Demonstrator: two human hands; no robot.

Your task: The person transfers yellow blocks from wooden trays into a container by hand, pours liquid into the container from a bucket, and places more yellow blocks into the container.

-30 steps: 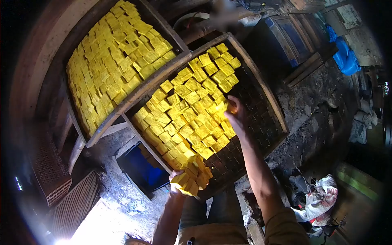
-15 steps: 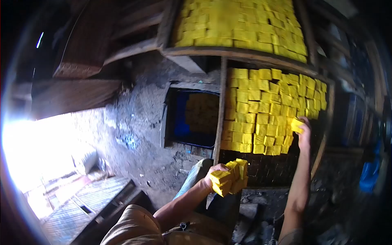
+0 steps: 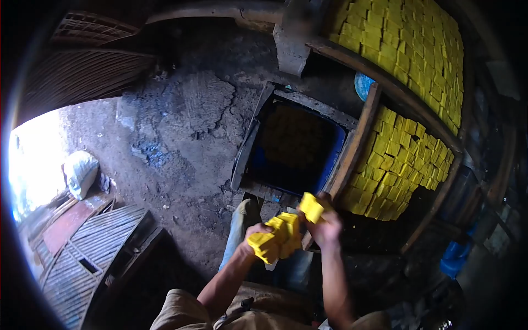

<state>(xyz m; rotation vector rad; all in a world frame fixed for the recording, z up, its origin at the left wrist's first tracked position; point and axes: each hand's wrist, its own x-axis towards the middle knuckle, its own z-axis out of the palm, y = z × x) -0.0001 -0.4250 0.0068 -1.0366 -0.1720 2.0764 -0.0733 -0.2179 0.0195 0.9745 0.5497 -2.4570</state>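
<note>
My left hand is closed round a bunch of several yellow blocks, held in front of my body. Just to its right, my right hand grips a single yellow block, slightly blurred, close to the bunch but apart from it. Past my right hand, rows of yellow blocks lie packed in a wooden-framed tray. The tray's near part shows a dark bottom.
A second frame packed with yellow blocks stands beyond the first. Left of the tray sits a wood-edged blue tub with dim blocks inside. A corrugated panel and a white sack are at left, a blue container at right.
My right hand has moved left from the tray with a block, up to the bunch in my left hand. The view has turned, shifting the tray to the right.
</note>
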